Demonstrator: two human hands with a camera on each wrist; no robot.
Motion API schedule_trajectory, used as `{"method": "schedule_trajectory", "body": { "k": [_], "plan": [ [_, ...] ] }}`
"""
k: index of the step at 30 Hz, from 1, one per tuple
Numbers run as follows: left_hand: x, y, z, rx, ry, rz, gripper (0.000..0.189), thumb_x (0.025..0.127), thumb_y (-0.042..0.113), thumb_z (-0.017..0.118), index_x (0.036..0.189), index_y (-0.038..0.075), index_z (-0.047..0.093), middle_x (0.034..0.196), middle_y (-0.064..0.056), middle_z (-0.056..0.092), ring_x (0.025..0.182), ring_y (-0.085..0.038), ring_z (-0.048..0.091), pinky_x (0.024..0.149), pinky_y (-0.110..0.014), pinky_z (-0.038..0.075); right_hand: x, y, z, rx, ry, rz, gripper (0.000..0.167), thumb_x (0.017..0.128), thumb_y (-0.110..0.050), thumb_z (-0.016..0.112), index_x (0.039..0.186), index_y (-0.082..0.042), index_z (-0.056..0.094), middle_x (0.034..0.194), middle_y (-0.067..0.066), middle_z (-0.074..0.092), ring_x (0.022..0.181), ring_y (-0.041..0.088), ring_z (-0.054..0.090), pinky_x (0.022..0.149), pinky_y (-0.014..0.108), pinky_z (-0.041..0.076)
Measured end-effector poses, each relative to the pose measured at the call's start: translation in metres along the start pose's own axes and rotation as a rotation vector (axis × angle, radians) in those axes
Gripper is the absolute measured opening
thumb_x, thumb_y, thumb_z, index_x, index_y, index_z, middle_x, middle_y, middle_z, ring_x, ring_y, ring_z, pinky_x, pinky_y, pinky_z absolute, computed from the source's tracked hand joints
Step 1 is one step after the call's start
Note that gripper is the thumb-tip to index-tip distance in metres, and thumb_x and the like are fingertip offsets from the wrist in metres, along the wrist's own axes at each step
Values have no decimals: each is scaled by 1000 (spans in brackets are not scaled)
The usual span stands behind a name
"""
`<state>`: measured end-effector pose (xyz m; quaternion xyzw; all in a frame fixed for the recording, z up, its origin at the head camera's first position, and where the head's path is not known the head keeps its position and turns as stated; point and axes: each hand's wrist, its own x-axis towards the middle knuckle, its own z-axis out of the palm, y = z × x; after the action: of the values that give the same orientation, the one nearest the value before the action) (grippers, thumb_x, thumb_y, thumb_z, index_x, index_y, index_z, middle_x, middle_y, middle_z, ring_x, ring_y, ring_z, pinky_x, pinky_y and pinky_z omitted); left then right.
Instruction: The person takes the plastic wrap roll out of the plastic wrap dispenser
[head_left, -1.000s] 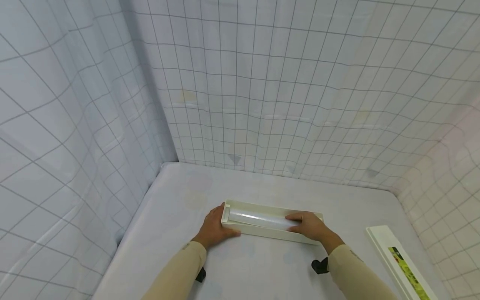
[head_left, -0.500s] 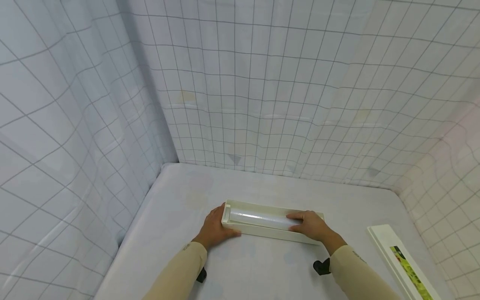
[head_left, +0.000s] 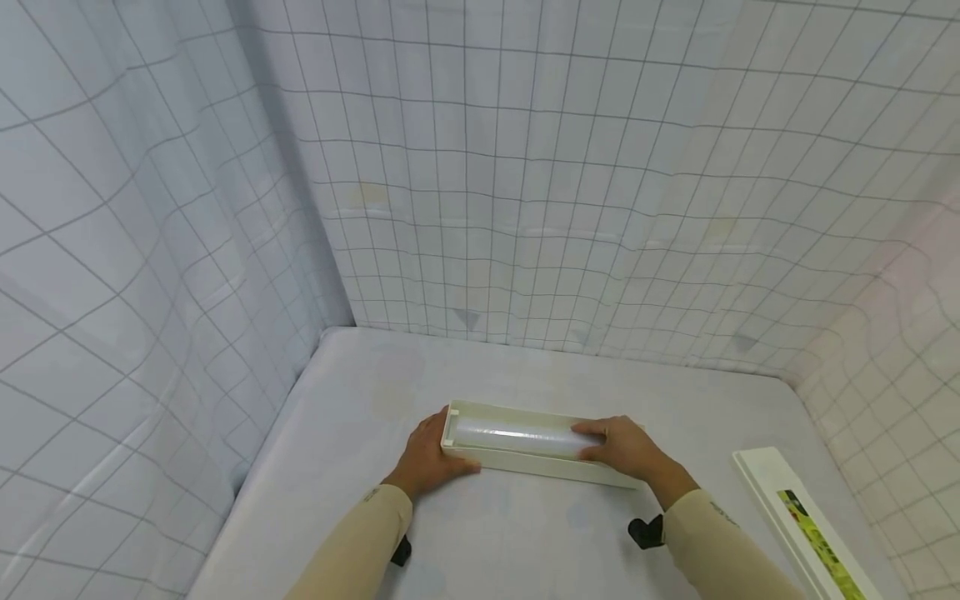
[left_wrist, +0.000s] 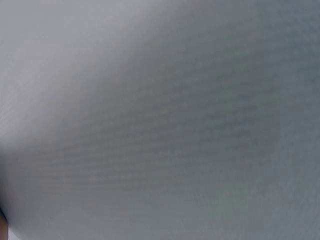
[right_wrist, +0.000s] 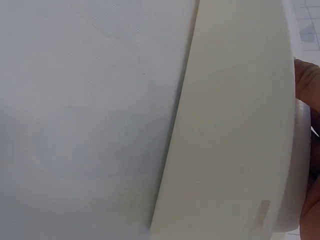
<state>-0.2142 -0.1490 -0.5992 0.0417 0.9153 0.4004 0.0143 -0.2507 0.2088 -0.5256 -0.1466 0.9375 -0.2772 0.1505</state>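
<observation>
A long cream-white box (head_left: pixel 525 465), its top off, lies on the table in the head view. Inside it is a shiny roll of clear plastic film (head_left: pixel 510 433). My left hand (head_left: pixel 431 454) grips the box's left end, with the thumb along the near side. Thumb and fingers of my right hand (head_left: pixel 622 450) hold the roll near its right end. In the right wrist view, the box's near wall (right_wrist: pixel 230 120) fills the middle, and the roll (right_wrist: pixel 296 175) shows past its upper edge beside my fingers (right_wrist: pixel 308 82). The left wrist view shows almost only blurred pale cloth.
A long white lid (head_left: pixel 806 525) with a yellow-green label lies at the table's right side. White cloth covers the table (head_left: pixel 517 533). Grid-patterned curtains (head_left: pixel 525 208) stand at the back and both sides. Black wrist mounts (head_left: pixel 647 532) hang under the sleeves.
My right hand has risen slightly, and the roll in its grip sits a little higher in the box. My left hand and the box have hardly moved.
</observation>
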Motion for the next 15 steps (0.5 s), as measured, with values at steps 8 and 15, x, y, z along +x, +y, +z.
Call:
{"method": "schedule_trajectory", "body": {
  "k": [8, 15],
  "plan": [
    [1, 0, -1, 12, -5, -6, 115, 66, 54, 92, 159, 21, 33, 151, -6, 53, 146, -34, 40, 122, -59, 30, -5, -5, -10, -30, 7, 23, 49, 84, -32, 83, 131, -22, 72, 137, 10, 68, 125, 30, 64, 103, 53, 52],
    [2, 0, -1, 3, -9, -6, 113, 66, 54, 92, 157, 21, 35, 149, -7, 55, 146, -34, 40, 121, -59, 31, -10, -5, -17, -32, 25, 9, 47, 85, -31, 82, 130, -22, 72, 135, 9, 69, 122, 29, 65, 102, 53, 53]
  ]
}}
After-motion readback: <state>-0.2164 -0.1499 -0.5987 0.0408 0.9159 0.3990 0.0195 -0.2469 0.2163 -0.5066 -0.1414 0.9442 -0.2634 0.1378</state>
